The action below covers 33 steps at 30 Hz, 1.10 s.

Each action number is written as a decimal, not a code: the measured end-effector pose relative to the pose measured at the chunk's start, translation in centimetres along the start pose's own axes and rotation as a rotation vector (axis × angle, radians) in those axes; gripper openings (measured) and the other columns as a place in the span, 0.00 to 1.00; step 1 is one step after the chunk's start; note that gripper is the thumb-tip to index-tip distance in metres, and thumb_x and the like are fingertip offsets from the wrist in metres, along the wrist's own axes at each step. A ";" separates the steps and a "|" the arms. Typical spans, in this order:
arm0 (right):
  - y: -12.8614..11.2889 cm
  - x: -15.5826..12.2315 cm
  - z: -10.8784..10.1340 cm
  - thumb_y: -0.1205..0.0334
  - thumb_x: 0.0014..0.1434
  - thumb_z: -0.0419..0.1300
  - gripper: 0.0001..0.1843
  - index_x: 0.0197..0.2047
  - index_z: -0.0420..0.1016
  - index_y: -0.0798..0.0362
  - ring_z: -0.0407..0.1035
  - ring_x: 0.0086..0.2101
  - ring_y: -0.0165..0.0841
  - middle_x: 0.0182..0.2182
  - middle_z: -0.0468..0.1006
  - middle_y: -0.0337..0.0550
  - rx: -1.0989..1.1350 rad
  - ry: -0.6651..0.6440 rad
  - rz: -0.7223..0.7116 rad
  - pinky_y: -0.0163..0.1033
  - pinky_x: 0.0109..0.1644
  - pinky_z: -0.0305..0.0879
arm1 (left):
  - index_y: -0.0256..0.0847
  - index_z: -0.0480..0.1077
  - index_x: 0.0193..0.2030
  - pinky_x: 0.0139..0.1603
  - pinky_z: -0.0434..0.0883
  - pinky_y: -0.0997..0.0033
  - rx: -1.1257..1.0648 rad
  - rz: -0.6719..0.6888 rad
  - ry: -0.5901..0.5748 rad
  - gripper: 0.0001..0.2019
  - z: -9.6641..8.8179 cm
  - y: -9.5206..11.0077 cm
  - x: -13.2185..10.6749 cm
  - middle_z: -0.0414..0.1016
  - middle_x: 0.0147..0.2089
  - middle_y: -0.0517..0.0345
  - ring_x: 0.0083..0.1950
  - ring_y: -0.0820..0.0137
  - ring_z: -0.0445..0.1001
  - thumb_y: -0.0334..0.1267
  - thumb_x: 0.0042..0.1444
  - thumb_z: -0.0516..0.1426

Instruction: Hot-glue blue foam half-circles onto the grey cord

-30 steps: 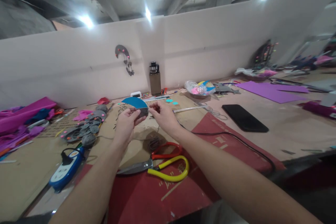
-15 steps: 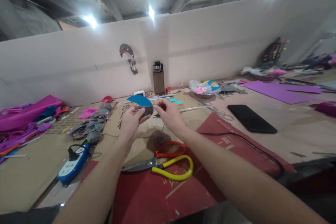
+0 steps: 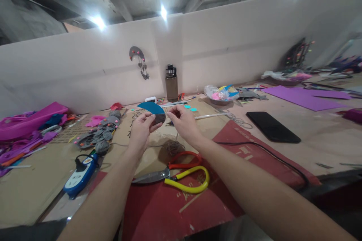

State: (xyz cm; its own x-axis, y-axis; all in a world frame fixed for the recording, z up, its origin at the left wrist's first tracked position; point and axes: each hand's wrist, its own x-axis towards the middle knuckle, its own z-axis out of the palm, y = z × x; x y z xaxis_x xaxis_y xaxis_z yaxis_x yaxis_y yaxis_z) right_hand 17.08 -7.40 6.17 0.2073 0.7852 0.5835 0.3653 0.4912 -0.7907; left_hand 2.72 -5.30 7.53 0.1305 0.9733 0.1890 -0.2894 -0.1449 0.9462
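Note:
My left hand (image 3: 143, 128) is closed on a crescent-shaped felt piece (image 3: 151, 107), blue on its upper part and dark grey near the fingers. Close to its right end, my right hand (image 3: 182, 120) is pinched shut. A thin grey yarn strand (image 3: 177, 135) hangs below those right fingers towards a small tangle of yarn (image 3: 174, 147) on the brown board. Scissors (image 3: 169, 175) with one red and one yellow handle lie between my forearms, on a red sheet (image 3: 158, 211).
At left are a blue-and-white power strip (image 3: 80, 177), grey felt pieces (image 3: 98, 133) and magenta scraps (image 3: 34, 120). A dark bottle (image 3: 171, 84) stands by the wall. To the right lie a black phone (image 3: 273, 127), a bowl (image 3: 220, 99) and purple sheets (image 3: 305, 97). A black cord (image 3: 268, 150) crosses the red sheet.
The view has shifted very slightly. Both hands keep nearly the same place and hold, with the crescent piece still between them.

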 end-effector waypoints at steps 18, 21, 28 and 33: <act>-0.3 0.1 -0.1 0.59 0.54 0.54 0.07 0.28 0.65 0.53 0.59 0.26 0.27 0.24 0.66 0.35 0.061 0.004 0.039 0.34 0.33 0.56 | 0.35 0.67 0.27 0.35 0.76 0.68 -0.053 -0.077 0.009 0.07 -0.4 -0.1 0.3 0.72 0.28 0.58 0.30 0.74 0.72 0.34 0.43 0.61; -0.2 0.1 0.0 0.59 0.54 0.54 0.07 0.28 0.65 0.53 0.59 0.26 0.27 0.23 0.66 0.35 0.057 -0.006 0.045 0.34 0.32 0.56 | 0.34 0.67 0.26 0.34 0.76 0.69 -0.053 -0.090 0.017 0.06 -0.4 -0.1 0.3 0.72 0.27 0.57 0.30 0.74 0.72 0.34 0.43 0.61; 0.6 0.2 0.4 0.59 0.54 0.53 0.08 0.29 0.67 0.54 0.59 0.26 0.27 0.23 0.66 0.35 0.052 -0.093 0.053 0.34 0.33 0.56 | 0.35 0.66 0.27 0.38 0.76 0.68 -0.034 0.074 0.111 0.09 -1.1 -0.3 1.2 0.68 0.27 0.62 0.30 0.76 0.71 0.36 0.42 0.62; 0.9 0.2 0.7 0.58 0.54 0.53 0.10 0.28 0.70 0.54 0.58 0.24 0.26 0.20 0.65 0.34 0.081 -0.243 0.130 0.34 0.30 0.56 | 0.36 0.65 0.28 0.37 0.76 0.69 -0.068 0.266 0.336 0.08 -3.8 0.8 3.1 0.69 0.28 0.62 0.29 0.77 0.71 0.34 0.42 0.61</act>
State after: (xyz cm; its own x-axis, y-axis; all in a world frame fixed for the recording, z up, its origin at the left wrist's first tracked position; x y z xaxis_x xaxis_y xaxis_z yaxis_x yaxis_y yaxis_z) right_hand 16.85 -6.57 5.42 0.0210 0.9061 0.4225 0.2746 0.4011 -0.8739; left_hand -0.69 -1.71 7.85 -0.2702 0.9090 0.3172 -0.3340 -0.3975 0.8546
